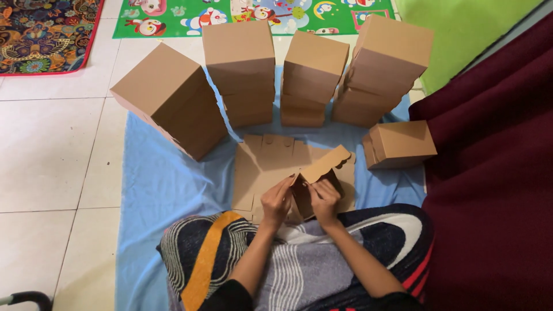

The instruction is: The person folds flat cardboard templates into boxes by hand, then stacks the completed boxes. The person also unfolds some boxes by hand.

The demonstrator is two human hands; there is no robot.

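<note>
A half-folded brown cardboard box (318, 174) stands on a pile of flat cardboard blanks (266, 158) in front of my lap. My left hand (277, 201) grips its left side panel. My right hand (325, 201) holds its near right edge, fingers curled on the card. The box's scalloped lid flap sticks up and to the right. Both hands are close together above my knees, which are covered by a striped cloth (299, 265).
Stacks of finished brown boxes (239, 69) stand in an arc on the blue sheet (164, 184); one lies at the right (400, 144). A dark red fabric (495, 173) is at the right. White floor tiles and colourful mats (34, 34) lie beyond.
</note>
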